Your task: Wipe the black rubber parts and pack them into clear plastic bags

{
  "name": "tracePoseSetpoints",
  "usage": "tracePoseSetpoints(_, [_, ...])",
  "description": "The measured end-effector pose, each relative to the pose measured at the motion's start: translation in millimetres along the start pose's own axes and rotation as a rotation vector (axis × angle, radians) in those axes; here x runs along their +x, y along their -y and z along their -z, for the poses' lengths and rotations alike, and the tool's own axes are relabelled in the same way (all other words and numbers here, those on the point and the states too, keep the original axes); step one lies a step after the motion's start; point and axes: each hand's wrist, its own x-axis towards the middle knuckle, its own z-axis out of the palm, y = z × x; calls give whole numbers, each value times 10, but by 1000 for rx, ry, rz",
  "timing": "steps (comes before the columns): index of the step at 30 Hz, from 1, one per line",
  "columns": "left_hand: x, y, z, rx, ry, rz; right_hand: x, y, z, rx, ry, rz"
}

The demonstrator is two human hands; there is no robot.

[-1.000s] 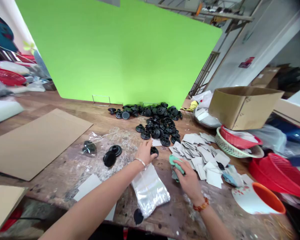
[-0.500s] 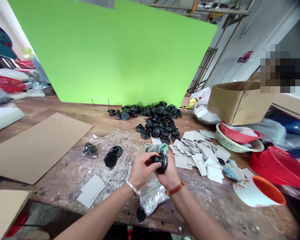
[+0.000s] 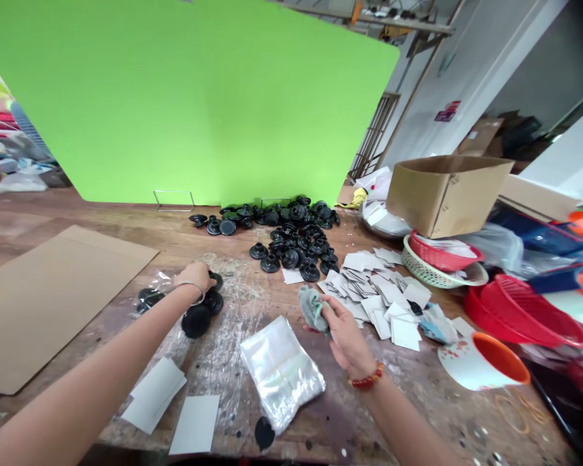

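My left hand point(image 3: 194, 277) reaches out to the left, its fingers closed round a black flanged round part point(image 3: 217, 280) that they partly cover. Just below that part lie a black stepped disc point(image 3: 214, 302) and a black flat-faced disc point(image 3: 196, 321). To the left of the hand is another black part point(image 3: 149, 299) in clear plastic. My right hand point(image 3: 344, 330) grips a grey-green cloth point(image 3: 313, 307) between thumb and fingers, above the table. Between my forearms rests a stack of clear plastic bags point(image 3: 282, 372).
Behind my hands is a pile of black parts point(image 3: 296, 243) before a green board point(image 3: 199, 103). White cards point(image 3: 369, 291) lie scattered at right, near baskets point(image 3: 447, 275), a cardboard box point(image 3: 440, 197) and an orange-lined white container point(image 3: 480, 362). A cardboard sheet point(image 3: 63, 304) covers the left side.
My left hand has moved the black part from the middle to the two discs at left. My right hand has let go of that part and keeps the cloth. The view has turned right.
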Motion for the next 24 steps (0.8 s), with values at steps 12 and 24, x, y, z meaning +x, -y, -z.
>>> tracePoseSetpoints(12, [256, -985, -929, -114, 87, -233, 167, -170, -40, -147, -1, 32])
tracePoseSetpoints(24, [-1058, -921, -702, -799, 410, -389, 159, 38, -387, -196, -13, 335])
